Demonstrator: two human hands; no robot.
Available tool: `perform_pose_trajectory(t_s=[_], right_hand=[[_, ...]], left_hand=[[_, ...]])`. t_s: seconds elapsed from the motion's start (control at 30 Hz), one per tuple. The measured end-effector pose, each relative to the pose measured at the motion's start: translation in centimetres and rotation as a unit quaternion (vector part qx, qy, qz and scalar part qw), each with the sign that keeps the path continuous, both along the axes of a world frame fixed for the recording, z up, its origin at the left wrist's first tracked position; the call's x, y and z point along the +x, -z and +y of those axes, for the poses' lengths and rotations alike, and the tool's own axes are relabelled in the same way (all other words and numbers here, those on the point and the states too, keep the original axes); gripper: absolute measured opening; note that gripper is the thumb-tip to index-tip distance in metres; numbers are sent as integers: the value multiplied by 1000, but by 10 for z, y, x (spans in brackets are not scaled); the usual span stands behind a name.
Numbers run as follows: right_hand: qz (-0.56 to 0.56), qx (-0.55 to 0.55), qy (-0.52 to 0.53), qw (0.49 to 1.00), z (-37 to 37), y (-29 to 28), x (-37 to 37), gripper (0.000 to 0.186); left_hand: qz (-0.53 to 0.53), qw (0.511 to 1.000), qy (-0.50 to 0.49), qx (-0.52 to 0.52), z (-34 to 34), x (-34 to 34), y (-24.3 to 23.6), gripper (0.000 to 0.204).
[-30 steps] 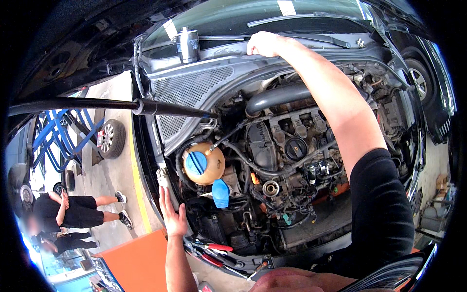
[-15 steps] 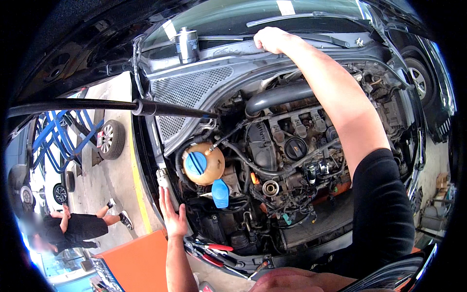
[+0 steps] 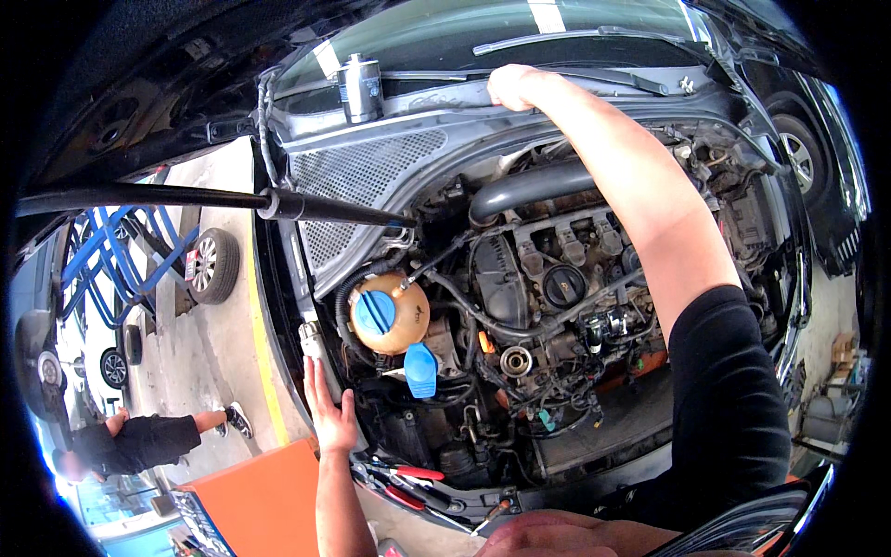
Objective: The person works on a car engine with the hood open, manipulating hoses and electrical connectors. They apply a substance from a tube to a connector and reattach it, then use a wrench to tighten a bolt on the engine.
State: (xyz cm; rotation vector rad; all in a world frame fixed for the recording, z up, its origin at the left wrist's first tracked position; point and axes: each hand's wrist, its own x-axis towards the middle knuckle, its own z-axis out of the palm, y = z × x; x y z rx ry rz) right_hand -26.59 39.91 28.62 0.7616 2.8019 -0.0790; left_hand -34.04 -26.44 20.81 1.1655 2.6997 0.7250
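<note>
My right arm reaches across the engine bay, and my right hand [image 3: 514,88] is closed at the plastic cowl panel [image 3: 436,97] below the windscreen. What its fingers hold, if anything, is hidden. My left hand [image 3: 332,416] lies flat with its fingers stretched out on the car's left fender edge, holding nothing. A silver-and-black cylindrical canister [image 3: 360,90] stands on the cowl, left of my right hand. Between the hands sits the uncovered engine [image 3: 557,251], with a black oil filler cap [image 3: 563,286] and a thick black air pipe [image 3: 529,193].
A hood prop [image 3: 334,210] crosses the left side. A tan coolant tank [image 3: 408,320] with a blue cap and a blue flip lid [image 3: 420,371] are near my left hand. Red-handled pliers [image 3: 408,487] and other tools lie along the front edge. Another person [image 3: 139,446] walks at far left.
My right hand has come slightly nearer, down against the cowl edge, and stays closed. The left hand keeps its place. The person at far left has moved a step.
</note>
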Motion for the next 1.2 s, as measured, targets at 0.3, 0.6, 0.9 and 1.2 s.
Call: perform_pose_trajectory(t_s=[0.3, 0.6, 0.9, 1.2], right_hand=[[17, 5, -18, 1000, -2, 5, -6, 28], [-77, 75, 9, 994, -5, 1, -23, 17], [389, -115, 16, 914, -84, -3, 90, 23], [200, -628, 87, 747, -400, 31, 274, 26]], left_hand=[[11, 1000, 14, 2, 1, -2, 1, 85], [6, 1000, -1, -7, -2, 1, 0, 85], [-4, 999, 21, 24, 3, -6, 6, 83], [22, 999, 12, 39, -24, -17, 25, 86]])
